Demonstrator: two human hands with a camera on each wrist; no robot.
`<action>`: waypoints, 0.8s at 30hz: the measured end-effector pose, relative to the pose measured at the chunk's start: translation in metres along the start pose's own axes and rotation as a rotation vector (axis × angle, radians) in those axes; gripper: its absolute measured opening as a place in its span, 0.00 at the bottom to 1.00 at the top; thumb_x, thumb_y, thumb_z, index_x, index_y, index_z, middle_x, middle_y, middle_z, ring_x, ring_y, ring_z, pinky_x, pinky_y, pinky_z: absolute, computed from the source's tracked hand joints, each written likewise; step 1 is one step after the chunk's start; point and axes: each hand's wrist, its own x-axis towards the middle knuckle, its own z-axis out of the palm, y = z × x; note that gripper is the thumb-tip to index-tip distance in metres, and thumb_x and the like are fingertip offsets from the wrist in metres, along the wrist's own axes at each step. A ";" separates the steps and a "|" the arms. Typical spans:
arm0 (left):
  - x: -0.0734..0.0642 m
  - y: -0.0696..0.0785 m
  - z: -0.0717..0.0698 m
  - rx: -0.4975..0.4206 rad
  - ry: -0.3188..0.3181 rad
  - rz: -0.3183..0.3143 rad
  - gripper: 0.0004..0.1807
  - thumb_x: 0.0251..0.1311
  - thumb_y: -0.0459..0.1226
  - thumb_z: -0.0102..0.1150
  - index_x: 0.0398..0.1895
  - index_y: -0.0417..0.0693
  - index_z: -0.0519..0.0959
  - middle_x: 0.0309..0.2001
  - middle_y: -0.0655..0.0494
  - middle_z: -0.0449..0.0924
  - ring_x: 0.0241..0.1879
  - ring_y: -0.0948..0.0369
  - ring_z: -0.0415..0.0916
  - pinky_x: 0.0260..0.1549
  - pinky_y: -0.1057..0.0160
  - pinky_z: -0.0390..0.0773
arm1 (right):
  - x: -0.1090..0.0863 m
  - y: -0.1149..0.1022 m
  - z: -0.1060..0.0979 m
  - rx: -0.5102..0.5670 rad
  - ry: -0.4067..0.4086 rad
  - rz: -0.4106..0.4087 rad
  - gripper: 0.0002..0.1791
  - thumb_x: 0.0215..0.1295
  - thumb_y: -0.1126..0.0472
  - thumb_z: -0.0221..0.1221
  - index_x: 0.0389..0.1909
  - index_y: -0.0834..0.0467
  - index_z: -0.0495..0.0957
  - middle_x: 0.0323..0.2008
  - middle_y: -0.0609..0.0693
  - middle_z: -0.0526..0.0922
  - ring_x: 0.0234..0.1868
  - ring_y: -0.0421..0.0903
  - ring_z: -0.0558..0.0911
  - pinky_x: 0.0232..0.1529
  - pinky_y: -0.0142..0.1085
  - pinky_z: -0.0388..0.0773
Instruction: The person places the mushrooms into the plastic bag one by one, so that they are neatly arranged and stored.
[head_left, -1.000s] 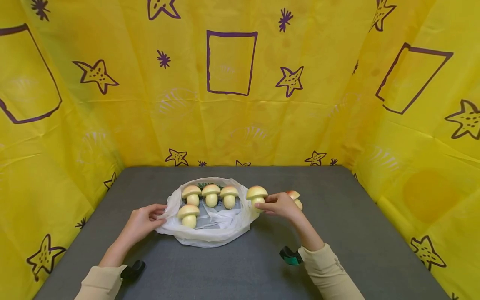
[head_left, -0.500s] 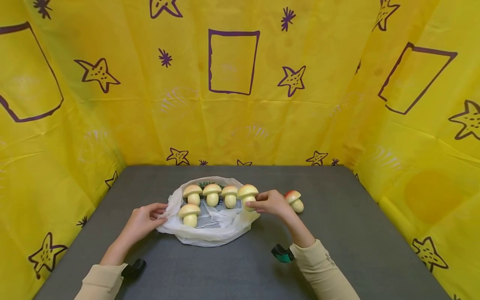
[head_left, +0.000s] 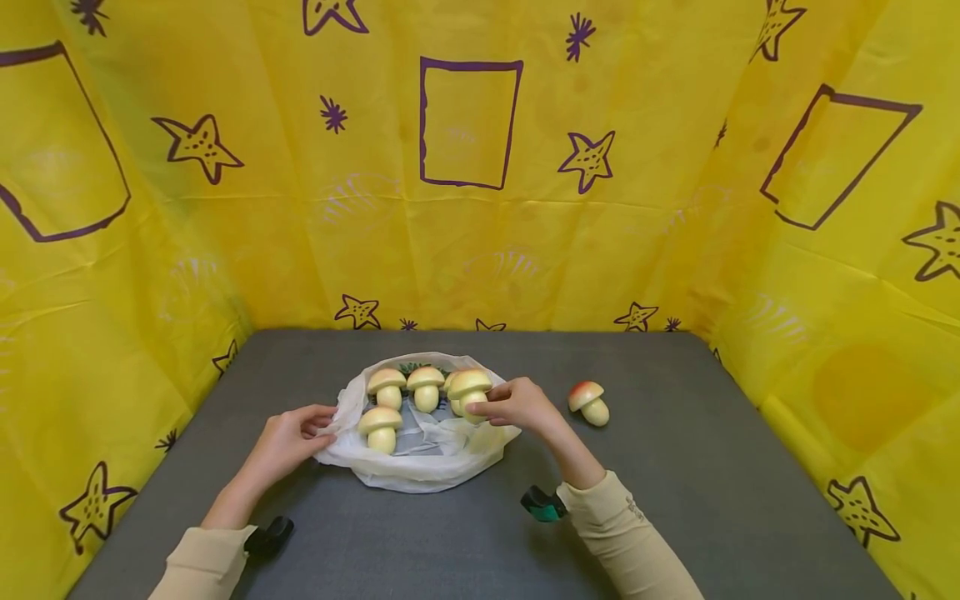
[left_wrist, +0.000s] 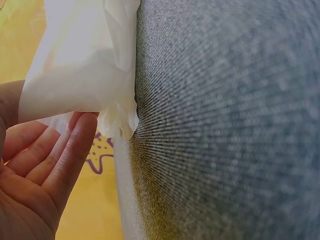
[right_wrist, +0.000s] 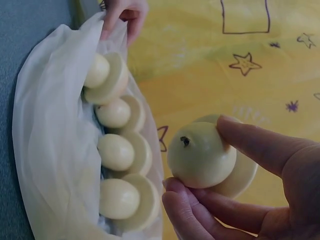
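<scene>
A white plastic bag (head_left: 420, 477) lies spread with its mouth facing up, and several model mushrooms (head_left: 426, 380) with pale stems and tan caps sit inside it. My left hand (head_left: 288, 442) pinches the bag's left rim, with the thin plastic between thumb and fingers in the left wrist view. Over the bag's right side, my right hand (head_left: 525, 407) holds another mushroom (right_wrist: 200, 157) by its stem, thumb on one side and fingers on the other. In the head view this mushroom partly covers one in the bag.
One more mushroom (head_left: 588, 404), with a redder cap, lies tilted on the dark grey table (head_left: 660, 500) right of my right hand. Yellow patterned cloth (head_left: 480, 250) walls in the back and both sides.
My right hand has carried its mushroom leftward, from beside the bag's right rim to above the bag. The lone mushroom on the table is now fully visible. My left hand keeps its place.
</scene>
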 end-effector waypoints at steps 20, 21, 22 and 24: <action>-0.001 0.000 -0.001 0.002 -0.010 -0.011 0.19 0.49 0.34 0.69 0.47 0.43 0.82 0.37 0.51 0.85 0.32 0.62 0.80 0.31 0.70 0.78 | 0.011 -0.008 0.032 0.019 -0.088 -0.024 0.22 0.53 0.52 0.69 0.39 0.67 0.82 0.35 0.56 0.85 0.37 0.53 0.86 0.43 0.45 0.81; -0.001 0.000 -0.001 0.002 -0.009 -0.012 0.19 0.49 0.34 0.69 0.47 0.43 0.82 0.37 0.51 0.85 0.32 0.62 0.80 0.31 0.70 0.79 | 0.011 -0.009 0.033 0.013 -0.088 -0.023 0.22 0.53 0.52 0.69 0.40 0.66 0.82 0.35 0.56 0.85 0.37 0.53 0.86 0.43 0.45 0.81; -0.001 0.000 -0.001 0.002 -0.008 -0.012 0.19 0.49 0.34 0.69 0.47 0.44 0.82 0.37 0.52 0.85 0.32 0.61 0.80 0.31 0.70 0.78 | 0.011 -0.009 0.034 0.006 -0.084 -0.023 0.21 0.53 0.52 0.69 0.39 0.66 0.83 0.35 0.56 0.85 0.37 0.52 0.86 0.42 0.45 0.81; -0.001 0.000 -0.001 0.004 -0.010 -0.013 0.19 0.49 0.34 0.69 0.47 0.44 0.82 0.37 0.52 0.85 0.32 0.61 0.80 0.31 0.70 0.79 | 0.012 -0.009 0.037 0.001 -0.078 -0.021 0.21 0.52 0.52 0.69 0.38 0.65 0.83 0.34 0.55 0.86 0.37 0.53 0.86 0.42 0.44 0.82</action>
